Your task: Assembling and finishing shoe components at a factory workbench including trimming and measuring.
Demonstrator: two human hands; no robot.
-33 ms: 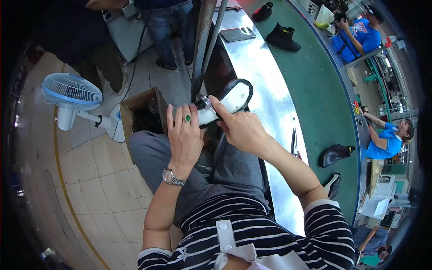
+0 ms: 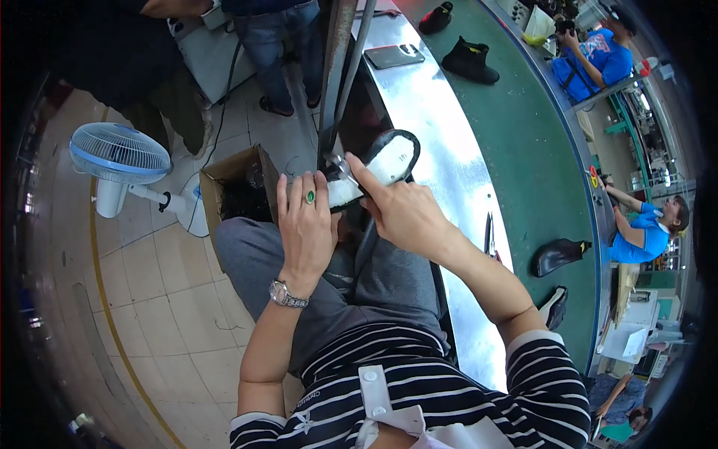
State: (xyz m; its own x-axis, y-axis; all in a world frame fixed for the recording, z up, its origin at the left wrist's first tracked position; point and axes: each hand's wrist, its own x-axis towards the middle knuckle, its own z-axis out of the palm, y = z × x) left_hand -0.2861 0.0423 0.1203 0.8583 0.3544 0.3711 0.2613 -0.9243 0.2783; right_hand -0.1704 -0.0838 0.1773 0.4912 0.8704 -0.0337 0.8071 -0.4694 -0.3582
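Note:
A black shoe with a white underside (image 2: 390, 162) is turned bottom up above my knees, its rounded end pointing away to the right. My left hand (image 2: 308, 221), with a green-stoned ring, steadies its near end, the fingers straight and close together; the thumb is mostly hidden. My right hand (image 2: 404, 213) grips a small shiny metal tool (image 2: 341, 166) against the shoe's left edge, index finger stretched along it. The tool's kind and working end cannot be made out.
An open cardboard box (image 2: 212, 193) with dark scraps stands left of my knees, beside a fan (image 2: 120, 153). On the right a metal bench (image 2: 426, 112) carries a phone (image 2: 394, 56) and tweezer-like tools (image 2: 490, 236). Beyond it, a green conveyor (image 2: 523, 157) bears several shoes; people sit across.
The metal tool and my right index finger have shifted very slightly along the shoe's edge, and the shoe has tilted a little. My left hand stays nearly in place.

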